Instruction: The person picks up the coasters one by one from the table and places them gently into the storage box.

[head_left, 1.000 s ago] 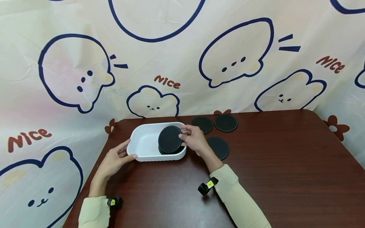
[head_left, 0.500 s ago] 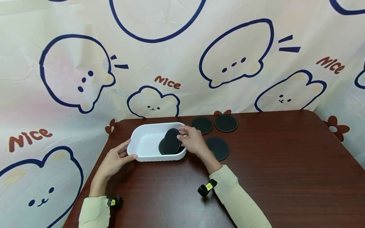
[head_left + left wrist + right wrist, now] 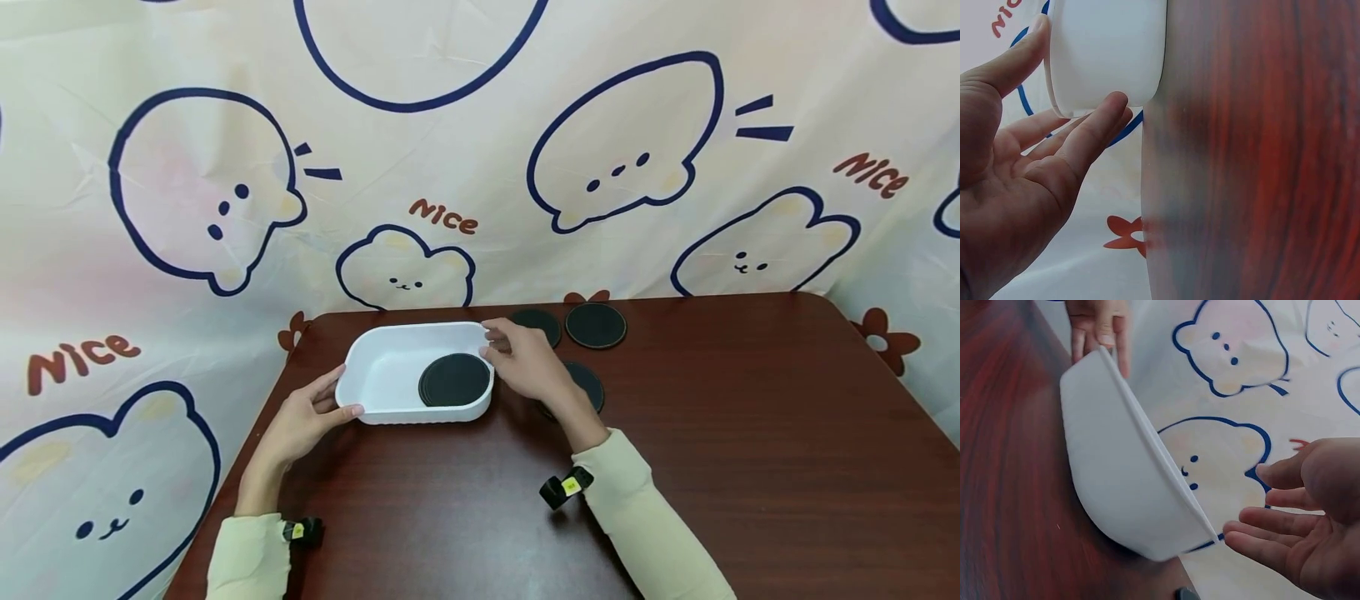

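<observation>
At the left I can see the person's left hand (image 3: 296, 425) holding the end of a white, oblong, plastic-looking dish (image 3: 378, 371) with rounded corners, thumb at the near side. Toward the dish's right end lies a stack of flat, round, black discs (image 3: 455, 381). Next comes the right hand (image 3: 528, 362), fingers loose and holding nothing, right by the rim. Just past it, three more round black discs (image 3: 596, 325), two partly covered by that hand and arm, lie on the dark reddish-brown, wood-grained worktop (image 3: 750, 433).

Table (image 3: 720, 433): 1 tray (image 3: 378, 367), 3 discs (image 3: 596, 325)
</observation>
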{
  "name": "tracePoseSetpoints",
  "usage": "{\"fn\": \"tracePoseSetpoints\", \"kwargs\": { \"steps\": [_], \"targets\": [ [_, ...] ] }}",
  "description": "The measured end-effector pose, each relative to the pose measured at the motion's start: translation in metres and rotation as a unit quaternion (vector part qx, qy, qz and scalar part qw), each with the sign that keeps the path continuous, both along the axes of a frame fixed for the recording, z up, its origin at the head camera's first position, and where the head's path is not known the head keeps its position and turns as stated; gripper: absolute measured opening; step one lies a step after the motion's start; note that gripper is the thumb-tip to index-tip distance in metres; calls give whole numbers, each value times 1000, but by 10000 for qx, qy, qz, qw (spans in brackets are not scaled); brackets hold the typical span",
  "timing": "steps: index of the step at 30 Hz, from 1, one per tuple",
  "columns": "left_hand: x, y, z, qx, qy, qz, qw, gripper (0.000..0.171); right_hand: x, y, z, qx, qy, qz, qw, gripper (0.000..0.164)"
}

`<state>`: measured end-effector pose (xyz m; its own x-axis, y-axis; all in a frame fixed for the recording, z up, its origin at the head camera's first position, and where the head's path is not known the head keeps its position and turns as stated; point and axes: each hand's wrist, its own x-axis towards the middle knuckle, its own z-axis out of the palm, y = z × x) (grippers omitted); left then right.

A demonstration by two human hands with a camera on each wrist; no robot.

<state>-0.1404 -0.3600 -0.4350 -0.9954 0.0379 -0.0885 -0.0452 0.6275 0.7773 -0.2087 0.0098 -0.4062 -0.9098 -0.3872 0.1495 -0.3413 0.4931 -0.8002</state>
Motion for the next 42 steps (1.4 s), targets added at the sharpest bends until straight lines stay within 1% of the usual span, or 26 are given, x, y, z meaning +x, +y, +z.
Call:
{"fn": "tracePoseSetpoints", "kwargs": {
  "steps": [3, 8, 14, 18, 22, 26, 30, 38, 42],
  "targets": [
    [0, 0, 1, 3, -8, 5, 10000, 92, -5, 13, 0, -154, -184, 90, 9997, 47],
    [0, 1, 1, -12, -6, 19, 10000, 93, -10, 34, -1, -536, -657, 195, 9962, 47],
    [0, 0, 1, 11, 9, -7, 10000, 92, -17, 54, -6, -1059, -1229, 363, 9861, 48],
    [0, 1, 1, -7, -1, -11, 10000, 92, -20, 67, -8, -1286, -1489, 437, 9795, 49],
    [0, 1, 2, -30, -5, 9, 10000, 93, -22, 78, -8, -1417, -1587, 470, 9760, 50],
    [1, 1, 2, -31, -12, 21, 10000, 91, -25, 86, -11, -1425, -1648, 430, 9750, 54],
    [1, 1, 2, -44, 1, 28, 10000, 91, -27, 93, -14, -1325, -1677, 393, 9761, 56],
    [1, 1, 2, -8, 46, -1, 10000, 90, -30, 111, -22, -1052, -1659, 222, 9803, 53],
    [0, 1, 0, 28, 63, -23, 10000, 91, -30, 121, -26, -932, -1598, 191, 9826, 55]
  ]
}}
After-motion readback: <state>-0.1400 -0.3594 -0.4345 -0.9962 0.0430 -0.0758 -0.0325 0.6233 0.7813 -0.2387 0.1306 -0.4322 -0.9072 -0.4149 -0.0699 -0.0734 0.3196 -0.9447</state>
